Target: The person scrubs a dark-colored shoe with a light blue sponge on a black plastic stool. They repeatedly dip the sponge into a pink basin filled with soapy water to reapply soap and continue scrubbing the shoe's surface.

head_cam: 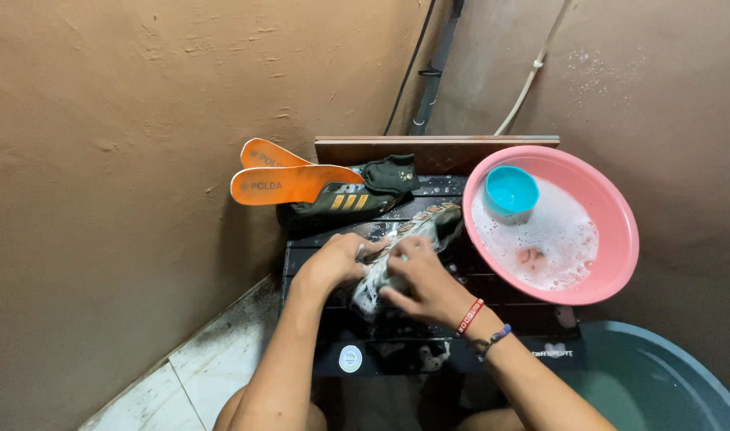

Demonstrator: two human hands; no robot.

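head view: two hands work a wet, soapy shoe on a dark slatted table, centre of the frame.
left hand (333,263) clasps the shoe (397,255) at its near end, grip closed around it; right hand (425,283) presses on its side, fingers curled on it, what they pinch i cannot tell. shoe looks soft, soaked, slippery with foam, likely heavier from water; best held around heel and sole. pink basin (612,239) of suds at right holds a blue cup (511,191). second shoe (341,203) and two orange insoles (289,183) with dark lettering sit upper left of the table (301,263). round white sticker (350,358) on the table's front edge, lower centre.
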